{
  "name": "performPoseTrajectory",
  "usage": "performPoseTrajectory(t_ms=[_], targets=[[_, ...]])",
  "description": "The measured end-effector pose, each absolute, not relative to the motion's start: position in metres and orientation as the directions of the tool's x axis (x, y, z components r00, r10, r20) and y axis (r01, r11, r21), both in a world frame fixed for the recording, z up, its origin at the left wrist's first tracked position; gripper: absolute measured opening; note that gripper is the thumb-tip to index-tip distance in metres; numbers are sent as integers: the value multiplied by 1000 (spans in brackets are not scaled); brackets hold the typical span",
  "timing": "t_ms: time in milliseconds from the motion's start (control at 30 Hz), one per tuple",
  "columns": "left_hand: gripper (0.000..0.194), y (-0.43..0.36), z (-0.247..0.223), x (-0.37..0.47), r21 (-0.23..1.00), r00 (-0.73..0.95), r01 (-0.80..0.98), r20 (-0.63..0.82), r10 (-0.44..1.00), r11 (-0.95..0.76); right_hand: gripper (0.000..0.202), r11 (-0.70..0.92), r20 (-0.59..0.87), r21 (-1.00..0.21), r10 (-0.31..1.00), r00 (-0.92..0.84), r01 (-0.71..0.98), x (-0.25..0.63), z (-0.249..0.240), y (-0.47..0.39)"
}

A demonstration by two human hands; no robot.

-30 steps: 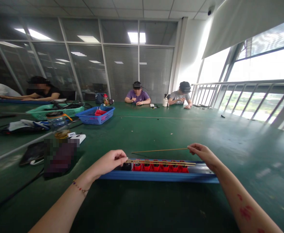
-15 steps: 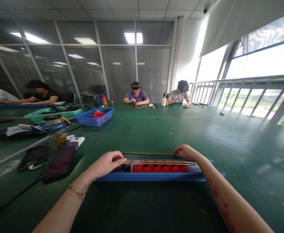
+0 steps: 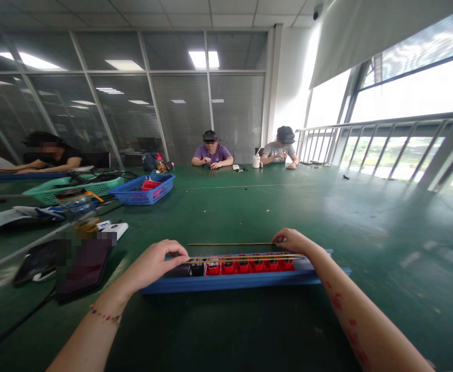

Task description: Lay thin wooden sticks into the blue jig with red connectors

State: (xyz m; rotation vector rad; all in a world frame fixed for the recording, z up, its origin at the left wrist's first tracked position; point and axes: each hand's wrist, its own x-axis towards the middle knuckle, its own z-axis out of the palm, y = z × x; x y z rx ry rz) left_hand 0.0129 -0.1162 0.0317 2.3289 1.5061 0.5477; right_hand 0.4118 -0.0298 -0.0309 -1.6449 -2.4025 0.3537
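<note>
A long blue tray (image 3: 245, 281) lies across the green table in front of me, with several red blocks (image 3: 243, 265) and a black block (image 3: 197, 268) in a row inside it. My left hand (image 3: 163, 261) pinches the left ends of thin wooden sticks (image 3: 241, 258), which stretch over the blocks. Behind the tray, my right hand (image 3: 294, 241) has its fingers closed on the right end of another thin stick (image 3: 230, 244), lying parallel to the tray.
Left of the tray are a dark tablet (image 3: 82, 263), a white device (image 3: 118, 232) and a jar (image 3: 77, 206). Farther back stand a blue basket (image 3: 143, 191) and a green basket (image 3: 48, 192). Several people sit around the table.
The view has turned slightly to the right, so most things appear shifted left. Both hands stay at the sticks; the left hand has drawn a little away from the blocks.
</note>
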Motion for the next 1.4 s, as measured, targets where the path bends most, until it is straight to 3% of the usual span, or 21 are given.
performPoseTrajectory(t_ms=[133, 300, 433, 567, 667, 967, 1167, 1400], targets=[[24, -119, 33, 15, 260, 408, 840, 277, 870, -477, 26, 342, 24, -317, 936, -352, 885, 409, -29, -30], [30, -120, 35, 15, 119, 428, 835, 472, 771, -537, 29, 334, 12, -326, 937, -349, 884, 408, -28, -30], [28, -119, 41, 0, 16, 377, 873, 613, 694, -488, 32, 338, 15, -334, 935, -354, 880, 408, -26, -32], [28, -112, 47, -21, -8, 301, 917, 669, 680, -398, 32, 343, 28, -342, 934, -355, 875, 408, -26, -34], [30, -100, 47, -33, 3, 292, 927, 621, 727, -375, 30, 341, 27, -347, 935, -354, 874, 408, -26, -33], [26, -70, 28, -31, 73, 350, 919, 299, 888, -387, 28, 325, 53, -357, 943, -328, 876, 410, -32, -32], [20, -55, 21, 0, 206, 408, 880, 134, 903, -428, 43, 340, 94, -341, 940, -329, 876, 411, -33, -32], [14, -40, 6, 29, 292, 454, 846, 43, 890, -445, 23, 370, 51, -323, 926, -374, 871, 413, -33, -31]])
